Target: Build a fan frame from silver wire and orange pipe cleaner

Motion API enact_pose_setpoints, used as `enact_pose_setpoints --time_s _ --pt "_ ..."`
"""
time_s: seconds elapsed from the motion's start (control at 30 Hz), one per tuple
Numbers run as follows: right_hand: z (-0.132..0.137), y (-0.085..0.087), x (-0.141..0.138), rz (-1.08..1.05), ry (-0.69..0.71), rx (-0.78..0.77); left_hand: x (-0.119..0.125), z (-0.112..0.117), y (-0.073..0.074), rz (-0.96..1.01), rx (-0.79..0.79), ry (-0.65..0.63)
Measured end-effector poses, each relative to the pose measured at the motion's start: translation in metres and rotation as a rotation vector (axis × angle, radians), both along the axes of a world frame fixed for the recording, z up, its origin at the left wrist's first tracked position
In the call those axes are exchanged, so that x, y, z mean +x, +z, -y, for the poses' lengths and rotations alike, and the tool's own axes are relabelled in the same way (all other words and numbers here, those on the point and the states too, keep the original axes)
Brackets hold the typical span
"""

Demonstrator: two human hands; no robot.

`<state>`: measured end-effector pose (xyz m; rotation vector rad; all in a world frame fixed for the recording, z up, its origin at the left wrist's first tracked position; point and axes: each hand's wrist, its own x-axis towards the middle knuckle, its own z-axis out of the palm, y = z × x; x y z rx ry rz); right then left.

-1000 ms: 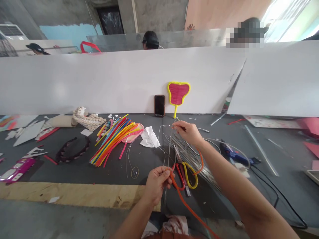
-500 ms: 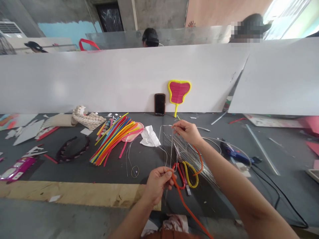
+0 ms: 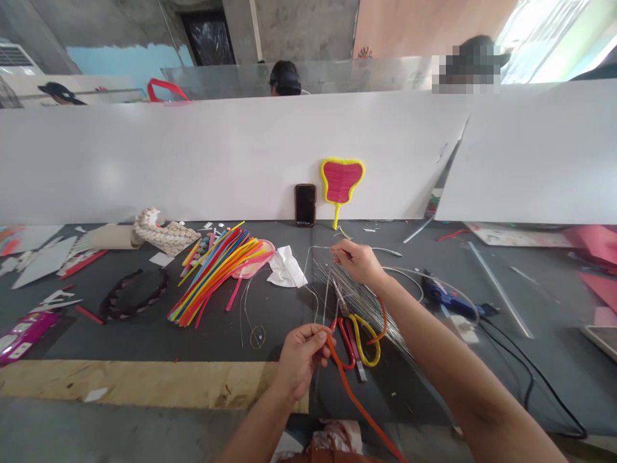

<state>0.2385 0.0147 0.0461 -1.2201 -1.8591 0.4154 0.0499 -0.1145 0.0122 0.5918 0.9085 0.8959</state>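
My left hand (image 3: pixel 304 357) is closed, pinching an orange pipe cleaner (image 3: pixel 359 405) together with the lower part of a thin bent wire (image 3: pixel 313 292). The pipe cleaner trails from its fingers down to the bottom edge. Above and to the right, my right hand (image 3: pixel 354 258) is closed in a pinch where the wire's top bend reaches its fingertips; the exact contact is hidden. Another orange length (image 3: pixel 384 321) curves out below my right forearm. Scissors (image 3: pixel 369 350) with red and yellow handles lie under the hands, beside a bundle of straight wires (image 3: pixel 388 328).
Coloured pipe cleaners (image 3: pixel 212 280) lie left of a crumpled white paper (image 3: pixel 287 269). A phone (image 3: pixel 305 206) and a pink fan with yellow edging (image 3: pixel 342 181) lean on the white partition (image 3: pixel 216 161). A blue glue gun (image 3: pixel 446 299) with its cable lies right. People sit beyond the partition.
My right hand has dropped slightly and its fingers have curled in more. The upright part of the wire leans differently. My left hand keeps its hold, and the whole view has shifted a little.
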Motion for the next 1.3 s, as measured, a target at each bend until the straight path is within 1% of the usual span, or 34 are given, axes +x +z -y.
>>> enact_pose_setpoints --time_s 0.2,0.43,0.6,0.73,0.87,1.1,1.23,1.3 --pt "0.003 0.007 0.004 -0.158 0.094 -0.14 -0.002 -0.004 -0.002 0.007 -0.024 0.017" --pt "0.0 0.006 0.0 -0.527 0.16 -0.34 -0.003 -0.003 -0.005 0.009 -0.019 0.01" --pt "0.0 0.014 0.0 -0.754 0.21 -0.531 -0.004 -0.004 -0.005 0.004 -0.031 0.01" --pt "-0.003 0.018 0.002 -0.867 0.214 -0.672 -0.005 -0.003 -0.007 -0.001 -0.033 0.005" --pt "-0.007 0.02 0.005 -0.908 0.245 -0.802 -0.004 -0.002 -0.01 -0.018 -0.017 0.009" --pt "-0.011 0.028 0.013 -0.772 0.336 -0.946 -0.004 0.0 -0.012 -0.101 0.027 0.014" --pt "-0.012 0.031 0.015 -0.754 0.382 -0.949 -0.006 0.0 -0.013 -0.107 0.028 0.015" --pt "-0.013 0.031 0.014 -0.772 0.38 -0.931 -0.006 0.0 -0.013 -0.096 0.021 0.023"
